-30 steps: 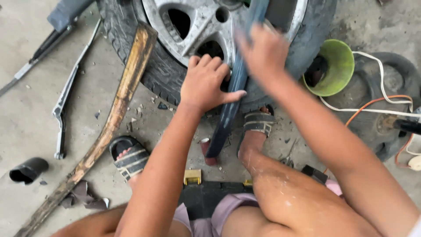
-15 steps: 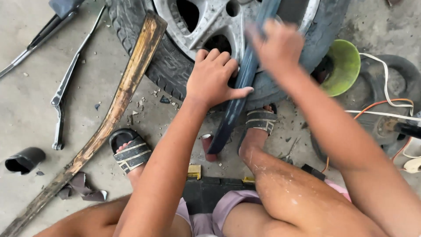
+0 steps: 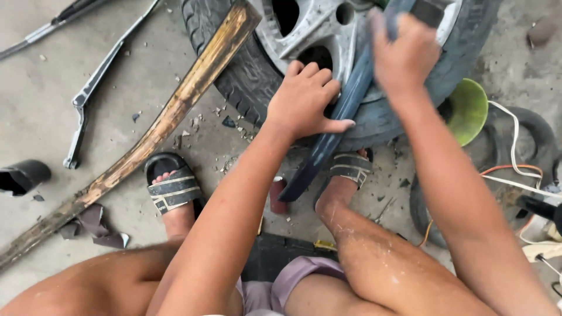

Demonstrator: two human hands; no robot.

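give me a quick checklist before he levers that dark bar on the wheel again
1. Right hand gripping the top of the dark bar: ok, fingers wrapped round it, though the hand is blurred.
2. Left hand steadying the bar: ok, pressed flat on the tyre beside it, thumb against the bar.
3. Bar tip seated between tyre and silver rim: cannot tell, the hands hide it.
4. Feet clear of the bar's lower end: not ok, the right sandal sits right beside it.
5. Long wooden plank out of the way: not ok, it leans on the tyre.
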